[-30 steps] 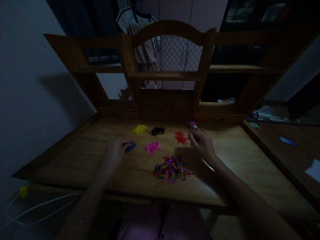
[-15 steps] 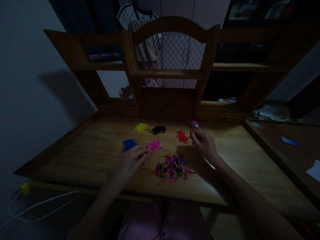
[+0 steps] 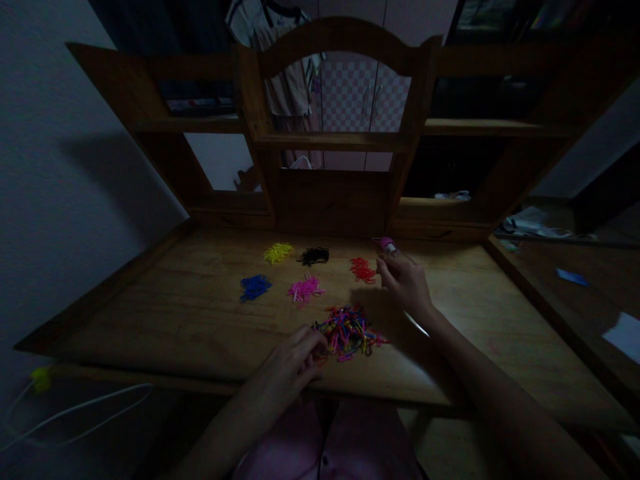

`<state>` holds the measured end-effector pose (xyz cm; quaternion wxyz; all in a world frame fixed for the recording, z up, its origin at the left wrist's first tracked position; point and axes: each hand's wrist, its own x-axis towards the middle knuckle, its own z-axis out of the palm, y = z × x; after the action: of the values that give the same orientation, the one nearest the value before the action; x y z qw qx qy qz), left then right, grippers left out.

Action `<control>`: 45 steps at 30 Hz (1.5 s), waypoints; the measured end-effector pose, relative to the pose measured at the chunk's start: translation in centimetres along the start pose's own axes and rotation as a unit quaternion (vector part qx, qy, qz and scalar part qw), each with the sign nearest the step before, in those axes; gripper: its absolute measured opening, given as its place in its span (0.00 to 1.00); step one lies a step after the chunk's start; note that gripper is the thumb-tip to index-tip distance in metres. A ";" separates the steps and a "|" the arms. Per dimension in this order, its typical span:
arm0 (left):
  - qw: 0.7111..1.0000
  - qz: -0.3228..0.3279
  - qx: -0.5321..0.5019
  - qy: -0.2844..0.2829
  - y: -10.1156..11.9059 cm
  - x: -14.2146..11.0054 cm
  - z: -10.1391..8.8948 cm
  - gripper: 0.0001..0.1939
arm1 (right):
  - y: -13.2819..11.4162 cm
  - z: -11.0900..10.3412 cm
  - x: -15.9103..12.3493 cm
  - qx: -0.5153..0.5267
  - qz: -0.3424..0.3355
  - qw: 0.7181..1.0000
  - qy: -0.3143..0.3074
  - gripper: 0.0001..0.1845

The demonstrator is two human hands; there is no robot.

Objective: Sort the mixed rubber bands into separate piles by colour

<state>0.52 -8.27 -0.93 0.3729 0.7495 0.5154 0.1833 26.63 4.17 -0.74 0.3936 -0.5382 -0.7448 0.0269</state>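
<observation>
My left hand (image 3: 299,357) is at the left edge of a mixed heap of small coloured loops (image 3: 350,333), its fingers curled together. Whatever lies between those fingertips is too small and dark to make out. The loops look like paper clips or little bands. My right hand (image 3: 406,279) is wrapped round a small pink-and-white cylinder (image 3: 387,245) with a thin cord at its tip. Just left of that hand is a red pile (image 3: 362,270). Beyond the heap lie a pink pile (image 3: 305,289), a blue pile (image 3: 255,287), a black pile (image 3: 315,256) and a yellow pile (image 3: 278,253).
A wooden shelf unit (image 3: 330,141) rises along the back of the wooden desk (image 3: 200,320). On the right, a lower surface holds a blue packet (image 3: 572,277) and white paper (image 3: 625,340). A white cable (image 3: 80,410) hangs at the lower left.
My left hand has moved from beside the blue and pink piles toward me and right, to the mixed heap. The right hand stays by the red pile. The view has shifted slightly.
</observation>
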 end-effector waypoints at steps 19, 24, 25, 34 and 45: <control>0.999 0.007 0.026 0.043 0.6 -0.3 0.7 0.11 | -0.4 -0.3 0.0 0.008 -0.012 1.000 -0.014 0.21; 0.998 -0.002 0.059 0.012 1.0 -0.3 -0.8 0.07 | -0.4 -0.3 0.0 0.012 -0.010 1.000 -0.015 0.20; 0.998 0.000 0.059 0.006 1.1 -0.3 -1.0 0.08 | -0.3 -0.2 0.0 0.012 -0.010 1.000 -0.014 0.20; 0.999 0.026 0.030 -0.026 1.1 -0.4 -1.2 0.07 | -1.6 -0.5 -0.3 0.098 -0.044 0.988 -0.109 0.17; 0.994 0.042 0.003 0.099 -0.2 0.6 -0.3 0.08 | -5.3 0.1 -2.8 0.205 -0.210 0.902 -0.317 0.13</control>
<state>0.39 -7.53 -0.94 0.3102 0.7497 0.5182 0.2706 22.76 -0.33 0.03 0.2349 -0.2398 -0.9041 0.2645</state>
